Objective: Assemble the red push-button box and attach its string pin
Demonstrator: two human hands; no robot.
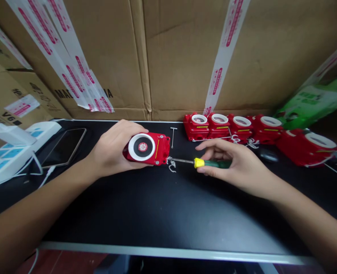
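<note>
My left hand point(113, 148) is wrapped round a red alarm-like box point(161, 150) with a round white-rimmed face, holding it on the black table. In my right hand point(228, 161) is a screwdriver point(198, 163) with a yellow and green handle, lying level. Its shaft points left, and the tip meets the right side of the red box, by a curl of white cord point(172, 166). Whether the tip sits in a screw is too small to tell. Just behind the box lies a small metal T-shaped rod point(173, 137).
Several similar red boxes point(195, 129) stand in a row at the back right, near a green package point(313, 102). On the left are a phone point(64, 147) and a white power strip point(7, 161) with cables. Large taped cartons point(180, 57) wall off the table's back.
</note>
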